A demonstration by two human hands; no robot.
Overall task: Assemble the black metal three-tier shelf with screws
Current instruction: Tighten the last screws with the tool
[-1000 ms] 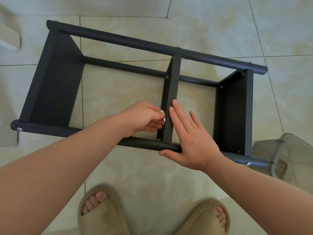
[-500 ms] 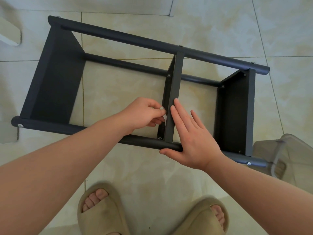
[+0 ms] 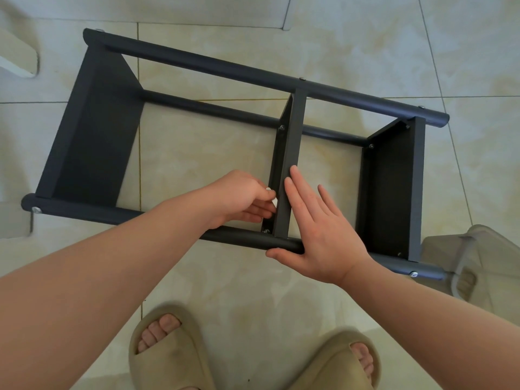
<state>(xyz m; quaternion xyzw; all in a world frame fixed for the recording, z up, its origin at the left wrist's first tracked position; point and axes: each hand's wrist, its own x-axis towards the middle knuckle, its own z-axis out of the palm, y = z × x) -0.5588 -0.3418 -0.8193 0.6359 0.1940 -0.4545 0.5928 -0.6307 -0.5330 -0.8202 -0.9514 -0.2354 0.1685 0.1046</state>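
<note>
Pinches a small pale thing with left hand, fingers curled, beside the middle panel; braces flat right hand, fingers straight, on its other face, thumb against the near pole. Barely shifts from a second ago, so likely still fastening that joint. Keeps the shelf on its side, centre floor. Leaves slippers at 6 o'clock, beige bin crowding the pole's end at 4 o'clock

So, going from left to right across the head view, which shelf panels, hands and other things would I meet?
Left end panel → left hand, pinching a small white thing → middle panel → right hand, flat against that panel → right end panel → pale plastic bin.
</note>
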